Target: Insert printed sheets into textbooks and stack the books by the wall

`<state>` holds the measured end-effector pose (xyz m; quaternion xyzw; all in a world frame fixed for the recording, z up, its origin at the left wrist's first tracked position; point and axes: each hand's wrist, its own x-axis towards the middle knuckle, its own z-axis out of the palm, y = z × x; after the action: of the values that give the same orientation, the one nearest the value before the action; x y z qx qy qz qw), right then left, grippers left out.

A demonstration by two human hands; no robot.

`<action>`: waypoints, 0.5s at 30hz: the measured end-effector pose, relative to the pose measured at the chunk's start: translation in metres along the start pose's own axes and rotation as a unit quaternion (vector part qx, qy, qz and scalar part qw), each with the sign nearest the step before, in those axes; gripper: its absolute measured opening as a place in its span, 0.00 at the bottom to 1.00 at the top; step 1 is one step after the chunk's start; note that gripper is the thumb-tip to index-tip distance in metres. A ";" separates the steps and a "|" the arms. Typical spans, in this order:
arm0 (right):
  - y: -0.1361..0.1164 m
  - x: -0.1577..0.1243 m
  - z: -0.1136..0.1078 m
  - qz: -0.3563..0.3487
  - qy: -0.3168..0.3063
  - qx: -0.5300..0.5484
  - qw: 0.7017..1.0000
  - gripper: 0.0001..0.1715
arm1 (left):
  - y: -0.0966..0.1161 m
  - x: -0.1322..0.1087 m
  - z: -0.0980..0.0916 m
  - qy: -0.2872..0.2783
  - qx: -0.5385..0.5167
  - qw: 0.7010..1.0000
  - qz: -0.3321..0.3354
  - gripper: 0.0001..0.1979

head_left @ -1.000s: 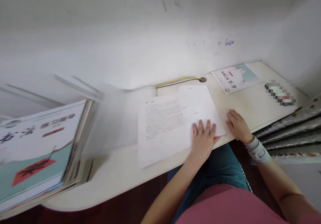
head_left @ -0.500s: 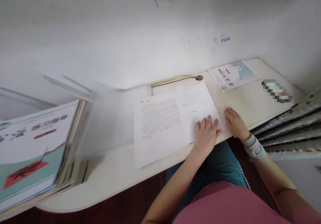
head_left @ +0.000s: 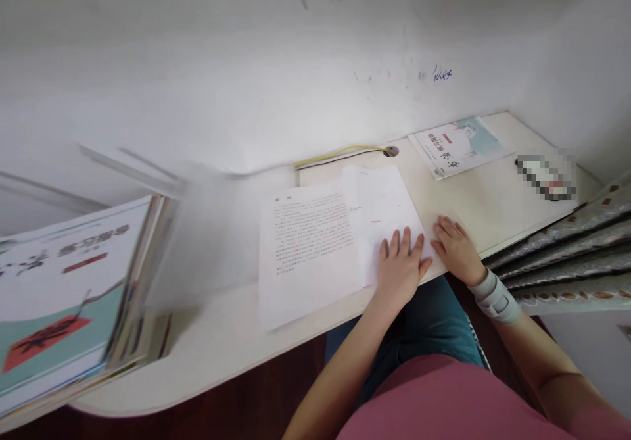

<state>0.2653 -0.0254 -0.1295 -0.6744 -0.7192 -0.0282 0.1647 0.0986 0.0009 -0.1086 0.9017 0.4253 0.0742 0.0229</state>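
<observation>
Spread fingers of my left hand (head_left: 401,266) lie flat on the mostly blank right-hand sheet (head_left: 382,193), which carries a few small marks. To its left, partly covered by or joined to it (I cannot tell which), is a page of printed text (head_left: 308,249). My right hand (head_left: 457,249) rests on the desk just past the sheet's right edge, fingertips close to that edge. Its fingers are stretched out with nothing in them, and a pale band (head_left: 495,296) circles the wrist.
A stack of books (head_left: 73,282) stands at the left, beside a blurred whitish patch. A booklet (head_left: 458,147) lies at the back right, near a pixelated object (head_left: 545,177). A yellow cable (head_left: 340,153) runs to a hole in the desk (head_left: 221,361). Patterned curtain (head_left: 566,249) hangs right.
Both hands have shifted a little to the left, my right hand coming nearer the sheet. The right-hand sheet has slid slightly left and turned a little; the printed page moved slightly left.
</observation>
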 end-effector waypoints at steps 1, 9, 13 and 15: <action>0.001 0.000 0.001 0.002 0.002 0.009 1.000 0.24 | 0.000 0.000 0.000 -0.001 0.000 1.000 -0.001 0.26; 0.006 0.001 0.004 0.019 0.034 0.068 0.997 0.24 | 0.015 0.009 0.000 -0.012 0.000 1.000 -0.012 0.25; 0.004 0.002 0.005 0.019 0.047 0.064 0.997 0.23 | 0.026 0.011 0.001 -0.012 0.014 1.000 -0.017 0.25; 0.003 0.002 0.005 0.017 0.046 0.055 0.997 0.23 | 0.030 0.008 0.002 -0.010 0.025 1.000 -0.013 0.25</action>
<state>0.2672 -0.0223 -0.1345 -0.6745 -0.6995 -0.0166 0.2355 0.1268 -0.0114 -0.1064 0.8973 0.4381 0.0539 0.0059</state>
